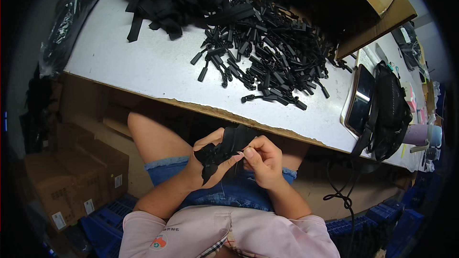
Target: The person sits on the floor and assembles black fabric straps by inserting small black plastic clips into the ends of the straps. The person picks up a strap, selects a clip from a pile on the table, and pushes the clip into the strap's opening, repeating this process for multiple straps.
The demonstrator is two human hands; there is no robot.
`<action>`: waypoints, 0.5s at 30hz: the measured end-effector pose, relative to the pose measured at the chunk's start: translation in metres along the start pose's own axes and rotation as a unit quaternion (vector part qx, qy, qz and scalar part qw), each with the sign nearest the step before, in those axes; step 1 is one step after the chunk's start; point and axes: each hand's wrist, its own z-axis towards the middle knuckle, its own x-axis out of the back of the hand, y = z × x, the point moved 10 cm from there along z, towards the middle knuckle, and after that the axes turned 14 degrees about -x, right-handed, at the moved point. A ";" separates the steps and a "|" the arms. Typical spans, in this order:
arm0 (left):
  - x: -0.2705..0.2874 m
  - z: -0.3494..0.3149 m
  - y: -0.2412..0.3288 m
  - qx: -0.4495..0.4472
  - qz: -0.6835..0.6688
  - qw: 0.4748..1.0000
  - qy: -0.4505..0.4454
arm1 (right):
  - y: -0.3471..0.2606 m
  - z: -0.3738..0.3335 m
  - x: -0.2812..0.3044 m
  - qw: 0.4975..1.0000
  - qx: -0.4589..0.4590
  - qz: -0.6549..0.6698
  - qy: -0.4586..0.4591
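Note:
Above my lap, just short of the table's edge, my left hand (208,160) is closed round a folded bundle of black fabric strips (236,138). A loose end of the bundle hangs down over that hand's palm side. My right hand (264,161) is beside it, with thumb and forefinger pinched together at the bundle's lower right edge. Its fingertips almost meet my left thumb. Whatever lies in that pinch is too small to make out. On the table ahead is a large heap of black zipper sliders with long pulls (272,62).
More black fabric strips (167,7) lie at the table's (114,52) far left. An open cardboard box (377,24) stands behind the sliders. To the right are a tablet (361,98), a black bag (389,110) and a lilac bottle (416,134). Cardboard cartons (76,177) are stacked at lower left.

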 end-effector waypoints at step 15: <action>0.009 -0.008 0.011 -0.032 0.068 0.996 0.056 | -0.052 -0.022 -0.018 0.925 0.238 -0.288 0.066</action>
